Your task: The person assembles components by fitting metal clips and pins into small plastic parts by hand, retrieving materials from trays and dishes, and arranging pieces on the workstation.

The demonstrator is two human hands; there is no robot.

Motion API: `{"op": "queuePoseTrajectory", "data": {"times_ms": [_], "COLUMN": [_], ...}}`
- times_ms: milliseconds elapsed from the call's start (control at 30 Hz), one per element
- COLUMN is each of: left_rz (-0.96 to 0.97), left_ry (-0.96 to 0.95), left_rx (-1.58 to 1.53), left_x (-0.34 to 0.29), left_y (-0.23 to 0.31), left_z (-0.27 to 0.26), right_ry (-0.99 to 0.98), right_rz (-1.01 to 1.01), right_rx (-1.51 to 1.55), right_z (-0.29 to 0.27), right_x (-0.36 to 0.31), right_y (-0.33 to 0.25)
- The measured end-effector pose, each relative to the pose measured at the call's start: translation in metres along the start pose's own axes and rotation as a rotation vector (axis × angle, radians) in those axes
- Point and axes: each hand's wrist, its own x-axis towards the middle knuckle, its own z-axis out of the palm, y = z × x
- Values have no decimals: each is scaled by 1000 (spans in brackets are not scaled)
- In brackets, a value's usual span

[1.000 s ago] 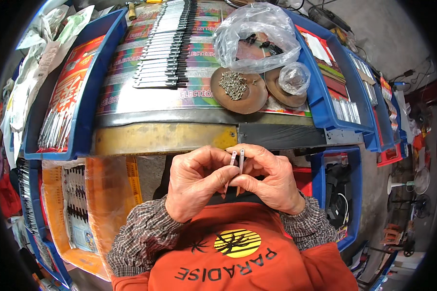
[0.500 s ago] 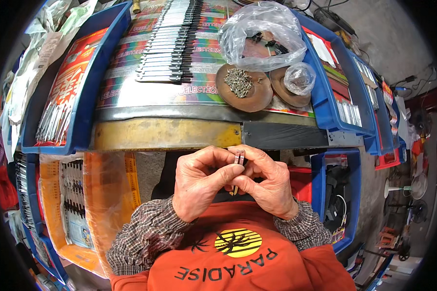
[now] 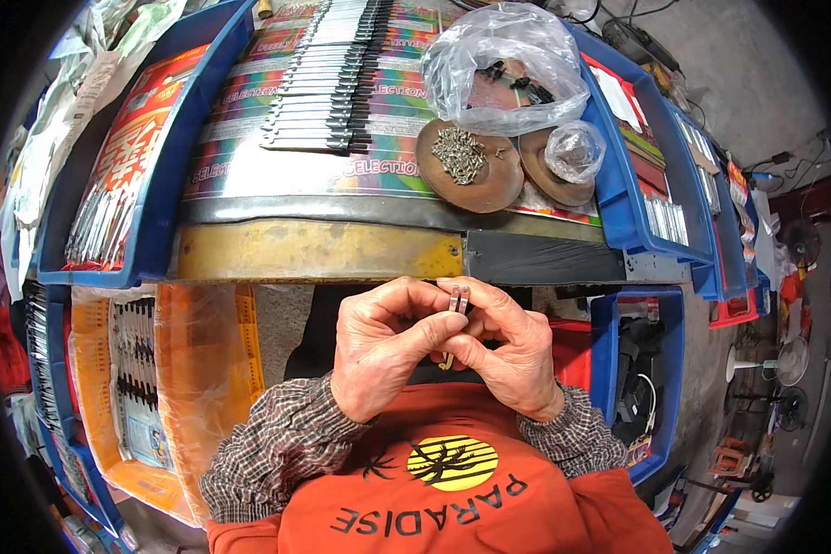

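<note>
Just in front of the table edge, both my hands are closed around one small metal piece [image 3: 459, 299]. Its upper end shows two narrow, parallel silver strips; a thin gold-coloured tip pokes out below my thumbs. My left hand [image 3: 383, 346] pinches it with thumb and fingers from the left. From the other side, my right hand [image 3: 508, 346] grips it with the thumb low and the index finger on top. Its middle is hidden by my fingers, so I cannot make out its exact kind.
Silver-and-black slim metal parts [image 3: 328, 83] lie in a long row on the table. Beside them are a brown dish [image 3: 489, 180] of small metal pins and a clear plastic bag [image 3: 452, 65] with black pieces. Blue bins [image 3: 148, 217] flank the table; an orange lined crate [image 3: 208, 369] stands lower left.
The view has shifted very slightly. Both hands keep the same pinch on the small metal piece, whose gold-coloured lower tip now shows a little more.
</note>
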Motion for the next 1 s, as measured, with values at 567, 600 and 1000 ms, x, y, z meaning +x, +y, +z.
{"op": "queuePoseTrajectory", "data": {"times_ms": [567,600,1000], "left_rz": [-43,-39,-231], "left_ry": [-21,-23,-307], "left_rx": [6,-16,59], "left_x": [1,1,5], "left_y": [-3,-3,15], "left_z": [-5,-5,-14], "right_ry": [-14,-17,-239], "right_rz": [47,45,33], "right_rx": [37,28,179], "right_z": [2,2,-35], "right_x": [0,0,21], "right_y": [5,5,-2]}}
